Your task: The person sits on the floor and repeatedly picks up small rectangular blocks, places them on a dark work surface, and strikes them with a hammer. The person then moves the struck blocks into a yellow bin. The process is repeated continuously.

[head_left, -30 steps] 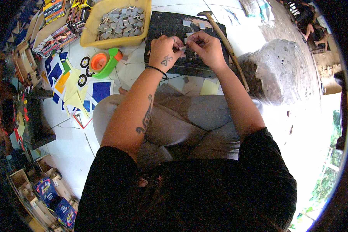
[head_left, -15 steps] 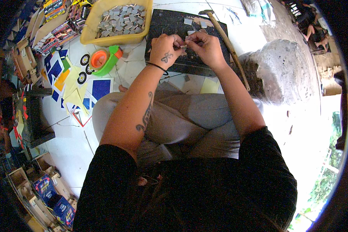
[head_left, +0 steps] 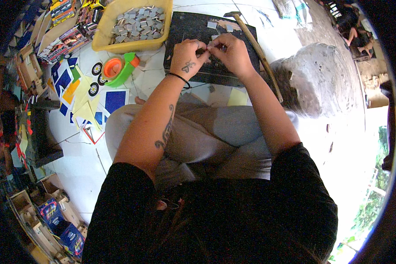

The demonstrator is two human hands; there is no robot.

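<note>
Over a low black board, my left hand and my right hand meet fingertip to fingertip. Both are closed in a pinch, around something too small and too covered by the fingers to name. A few small grey square pieces lie on the board just beyond my fingers, beside a torn brownish patch. Along the board's right side rests a hammer, its wooden handle slanting toward me. Left of the board, a yellow plastic basin holds many similar grey squares.
A green tape dispenser with an orange core sits beside black toy wheels and scattered coloured sticker sheets. Wooden toy trucks line the left. On the right stands a large plastic-wrapped bundle. A person is at the far right.
My fingertips have drawn closer together and slightly upward, so the small pale piece glimpsed between them before is now mostly covered. Nothing else has visibly moved.
</note>
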